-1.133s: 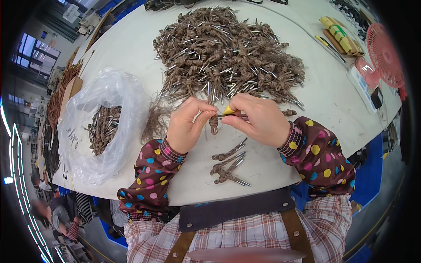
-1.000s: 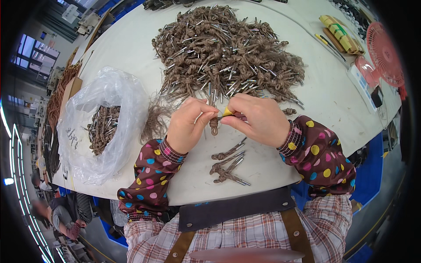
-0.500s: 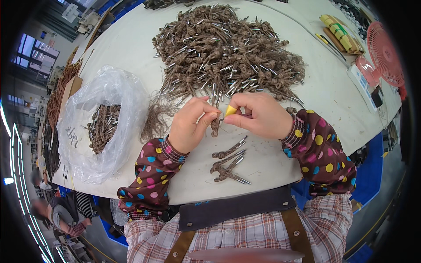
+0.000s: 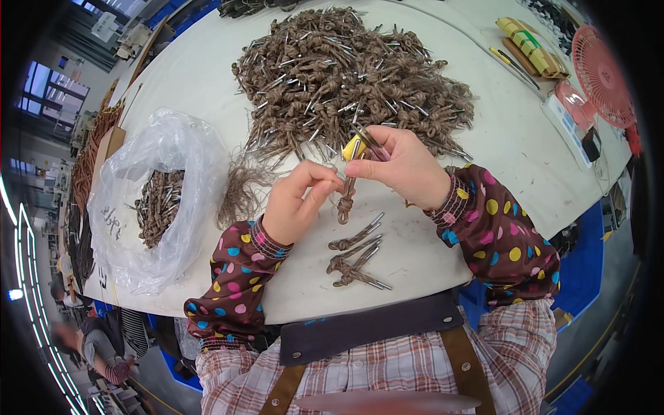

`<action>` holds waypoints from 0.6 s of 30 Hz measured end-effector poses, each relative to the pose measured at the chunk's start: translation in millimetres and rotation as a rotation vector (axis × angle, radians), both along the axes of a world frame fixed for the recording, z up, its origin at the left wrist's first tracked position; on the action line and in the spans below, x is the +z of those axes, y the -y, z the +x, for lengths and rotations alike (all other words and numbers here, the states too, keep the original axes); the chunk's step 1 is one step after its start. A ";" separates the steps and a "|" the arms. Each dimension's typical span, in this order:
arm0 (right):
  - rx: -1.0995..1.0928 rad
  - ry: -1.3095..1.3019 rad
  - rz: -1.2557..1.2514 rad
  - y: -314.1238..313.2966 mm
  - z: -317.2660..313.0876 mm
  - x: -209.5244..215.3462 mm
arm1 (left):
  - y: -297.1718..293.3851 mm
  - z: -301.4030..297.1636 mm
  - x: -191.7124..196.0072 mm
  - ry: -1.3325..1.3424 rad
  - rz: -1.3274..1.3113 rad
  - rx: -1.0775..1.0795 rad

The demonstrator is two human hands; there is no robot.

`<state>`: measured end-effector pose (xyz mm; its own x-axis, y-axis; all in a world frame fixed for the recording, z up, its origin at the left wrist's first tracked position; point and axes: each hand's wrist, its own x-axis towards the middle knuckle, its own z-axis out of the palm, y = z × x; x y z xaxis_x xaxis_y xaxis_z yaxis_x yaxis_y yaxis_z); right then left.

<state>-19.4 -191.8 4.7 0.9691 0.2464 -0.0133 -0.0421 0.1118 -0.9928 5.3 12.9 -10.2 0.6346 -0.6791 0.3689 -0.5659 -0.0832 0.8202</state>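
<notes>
Between thumb and index finger, my right hand (image 4: 408, 166) pinches a brown knotted cord (image 4: 345, 204) with metal tips, its knot hanging down. Yellow material (image 4: 353, 148) covers that index fingertip. A small metal cutting tool with a pinkish part, apparently thread snips (image 4: 376, 146), also sits in this hand. My left hand (image 4: 297, 200) is closed in a pinch just left of the cord; what lies between its fingertips is too small to make out. Below my hands several similar knotted cords (image 4: 354, 268) lie on the white table. Beyond them rises a large pile of such cords (image 4: 346, 83).
A clear plastic bag (image 4: 162, 266) holding more cords stands left, beside a tuft of loose brown fibres (image 4: 238, 197). At the right are a pink fan (image 4: 603, 76), a white device (image 4: 566, 131), pens (image 4: 512, 63) and a yellow-wrapped bundle (image 4: 529, 47). A person (image 4: 97, 349) is at far left.
My right hand has moved up a little, and the snips' metal now shows above its fingers. The left hand has come off the cord, which now hangs from the right hand.
</notes>
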 end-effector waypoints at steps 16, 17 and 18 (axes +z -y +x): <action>-0.195 0.046 -0.032 2.7 0.4 -6.5 | -5.6 -0.7 11.1 -0.537 0.141 0.034; -0.209 0.071 -0.025 0.5 -0.2 -6.6 | -3.5 -1.8 10.7 -0.536 0.140 0.037; -0.206 0.073 -0.024 -1.2 -0.6 -5.9 | -2.3 -2.5 10.8 -0.586 0.131 0.054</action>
<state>-20.0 -190.6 -1.2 0.9975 0.0437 0.0550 0.0511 0.0866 -0.9949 2.8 15.2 0.6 0.7415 -0.6566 -0.1377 -0.0145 -0.2209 0.9752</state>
